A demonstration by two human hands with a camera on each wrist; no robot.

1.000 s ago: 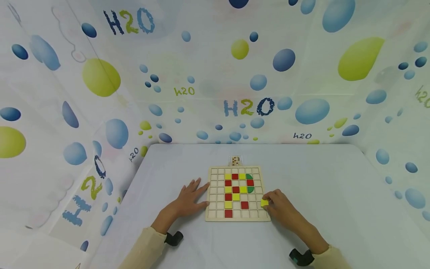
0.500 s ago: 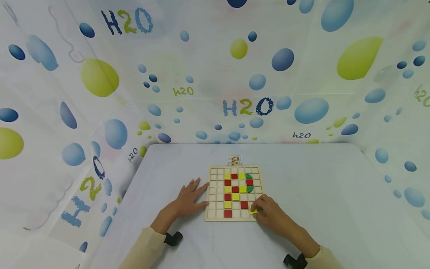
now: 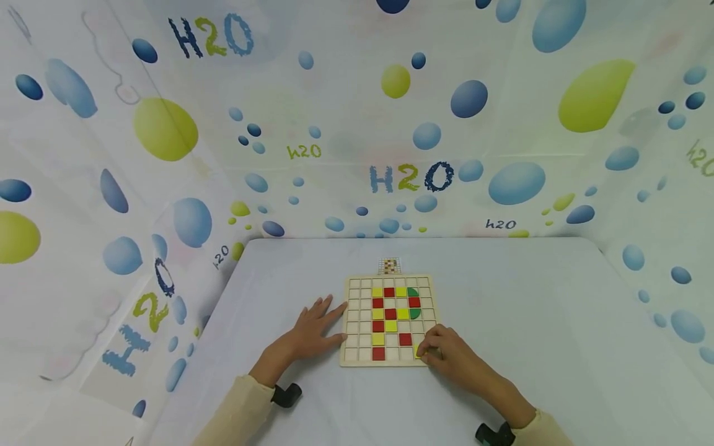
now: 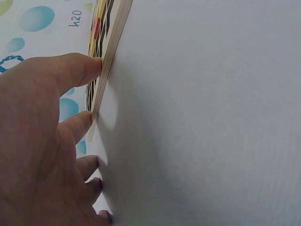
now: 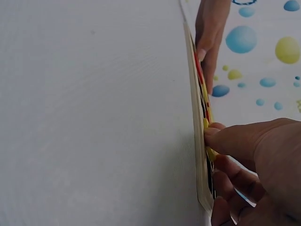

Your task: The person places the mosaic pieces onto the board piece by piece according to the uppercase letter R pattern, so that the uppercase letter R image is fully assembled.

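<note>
A square wooden grid board [image 3: 353,321] lies on the table, with red tiles [image 3: 405,339], yellow tiles [image 3: 378,339] and green rounded tiles [image 3: 415,314] set in its cells. My left hand [image 3: 309,333] is spread beside it, thumb and index fingertip touching the left edge. At the near right part of the grid, my right hand [image 3: 456,360] pinches a yellow tile [image 5: 209,153] between thumb and fingers, right at the bottom row. The hand covers the board's near right corner in the head view, and most of that tile too.
A small card [image 3: 389,266] with a printed grid pattern lies just past the board's far edge. The white-covered table [image 3: 502,291] reaches back to a wall sheet [image 3: 334,99] printed with coloured drops. Dark cameras are strapped to both wrists.
My right hand has carried the yellow tile from the board's right edge leftward and nearer, to the bottom row, and has barely shifted since half a second ago. The left hand stays put.
</note>
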